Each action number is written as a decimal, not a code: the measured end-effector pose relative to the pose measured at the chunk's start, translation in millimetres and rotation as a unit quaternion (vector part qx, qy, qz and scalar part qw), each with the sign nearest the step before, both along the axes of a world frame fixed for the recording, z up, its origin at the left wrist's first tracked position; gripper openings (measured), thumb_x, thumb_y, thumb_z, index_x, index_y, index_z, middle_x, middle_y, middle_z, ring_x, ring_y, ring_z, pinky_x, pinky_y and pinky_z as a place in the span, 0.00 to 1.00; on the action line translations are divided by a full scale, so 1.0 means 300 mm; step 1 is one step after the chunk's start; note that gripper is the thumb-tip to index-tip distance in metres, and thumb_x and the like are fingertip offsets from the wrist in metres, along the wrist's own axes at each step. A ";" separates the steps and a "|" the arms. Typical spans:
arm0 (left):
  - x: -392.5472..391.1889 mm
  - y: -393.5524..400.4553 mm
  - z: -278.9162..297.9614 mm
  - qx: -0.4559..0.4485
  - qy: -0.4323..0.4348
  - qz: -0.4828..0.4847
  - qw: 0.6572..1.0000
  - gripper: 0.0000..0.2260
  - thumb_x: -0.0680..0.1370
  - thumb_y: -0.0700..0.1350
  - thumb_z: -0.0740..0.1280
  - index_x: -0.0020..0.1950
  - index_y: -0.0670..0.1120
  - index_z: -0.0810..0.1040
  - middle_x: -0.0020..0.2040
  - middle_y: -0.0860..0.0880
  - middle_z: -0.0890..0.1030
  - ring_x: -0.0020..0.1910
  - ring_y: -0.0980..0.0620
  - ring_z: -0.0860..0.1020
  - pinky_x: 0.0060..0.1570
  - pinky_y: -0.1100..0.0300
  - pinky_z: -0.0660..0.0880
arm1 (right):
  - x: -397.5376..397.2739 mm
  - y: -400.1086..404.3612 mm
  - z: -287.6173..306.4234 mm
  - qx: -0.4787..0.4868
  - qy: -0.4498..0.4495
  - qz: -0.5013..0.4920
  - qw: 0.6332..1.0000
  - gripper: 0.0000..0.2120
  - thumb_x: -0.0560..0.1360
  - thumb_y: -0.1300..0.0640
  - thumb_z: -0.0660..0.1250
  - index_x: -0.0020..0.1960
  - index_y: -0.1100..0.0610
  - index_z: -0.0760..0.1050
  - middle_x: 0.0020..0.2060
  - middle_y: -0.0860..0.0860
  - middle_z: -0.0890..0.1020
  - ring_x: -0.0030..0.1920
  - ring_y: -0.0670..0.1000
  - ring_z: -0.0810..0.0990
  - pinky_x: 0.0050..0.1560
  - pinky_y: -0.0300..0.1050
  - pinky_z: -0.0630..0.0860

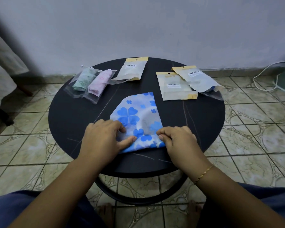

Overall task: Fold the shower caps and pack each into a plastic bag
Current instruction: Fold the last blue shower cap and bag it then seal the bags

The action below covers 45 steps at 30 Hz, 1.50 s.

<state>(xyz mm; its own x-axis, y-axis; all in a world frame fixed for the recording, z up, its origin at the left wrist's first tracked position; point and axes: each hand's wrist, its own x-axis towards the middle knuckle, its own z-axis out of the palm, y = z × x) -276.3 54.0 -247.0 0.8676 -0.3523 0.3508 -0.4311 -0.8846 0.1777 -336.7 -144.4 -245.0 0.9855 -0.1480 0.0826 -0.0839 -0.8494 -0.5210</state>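
The blue clover shower cap [136,119] lies flat mid-table, long axis running away from you. Your left hand [104,137] and right hand [178,139] each pinch its near edge, equally close, so the fold goes toward the far side.

bare table [69,119] left and right of cap [138,111], bags [176,86] crowding far edge

shower cap [138,116] mid-table [72,122], packed bags [89,83] behind-left
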 end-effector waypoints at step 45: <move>0.057 0.035 0.034 -0.195 0.295 -0.111 0.929 0.16 0.75 0.59 0.60 0.39 0.47 0.73 0.62 0.63 0.75 0.61 0.66 0.72 0.57 0.73 0.64 | 0.103 -0.025 0.040 0.103 0.004 0.076 0.992 0.09 0.80 0.51 0.58 0.50 0.53 0.74 0.44 0.50 0.78 0.44 0.48 0.74 0.39 0.39 0.65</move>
